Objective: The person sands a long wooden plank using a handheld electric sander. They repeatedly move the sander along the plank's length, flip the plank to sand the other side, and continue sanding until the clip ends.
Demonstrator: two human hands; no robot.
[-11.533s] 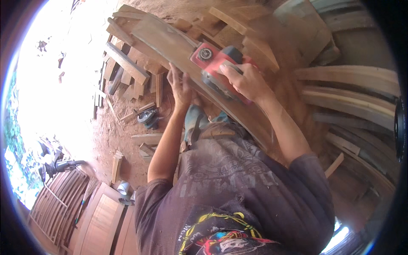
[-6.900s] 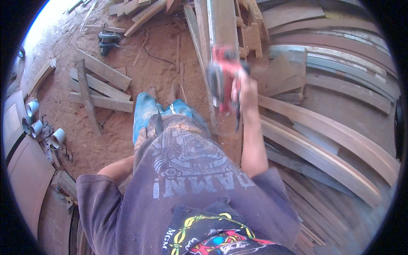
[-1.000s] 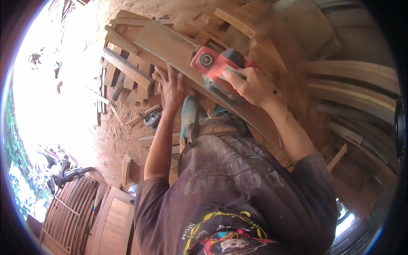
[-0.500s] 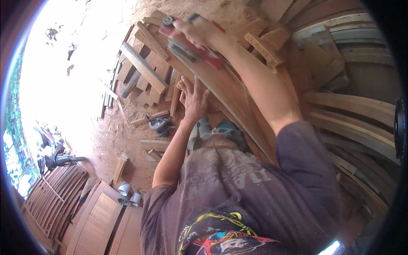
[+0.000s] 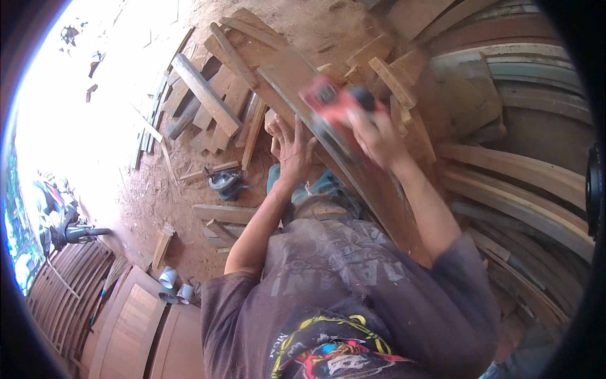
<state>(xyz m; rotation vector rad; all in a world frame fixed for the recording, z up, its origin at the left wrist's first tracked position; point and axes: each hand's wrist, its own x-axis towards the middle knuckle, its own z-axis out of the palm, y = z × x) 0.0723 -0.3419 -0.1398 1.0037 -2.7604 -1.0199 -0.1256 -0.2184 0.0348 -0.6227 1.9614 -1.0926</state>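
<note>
The right hand (image 5: 379,140), a little right of the centre of the frame, is closed around the handle of a red planer (image 5: 338,104). The planer lies directly ahead of this hand, to its upper left in the frame, and its body sits over a long board (image 5: 287,71). Both the hand and the planer are somewhat blurred. The board runs in a slant from the upper middle toward the lower right, and passes under the planer.

The left hand (image 5: 294,151), near the centre, holds no tool. Its fingers are spread and point upward, close by the left edge of the board; whether they press on it, I cannot tell. The planer is to the right of this hand and apart from it.

In the upper left, loose pieces of wood (image 5: 205,91) lie in a heap. Below them, on the reddish ground (image 5: 158,205), stands a small dark machine (image 5: 226,183). Along the right side, long planks (image 5: 517,167) are stacked.
</note>
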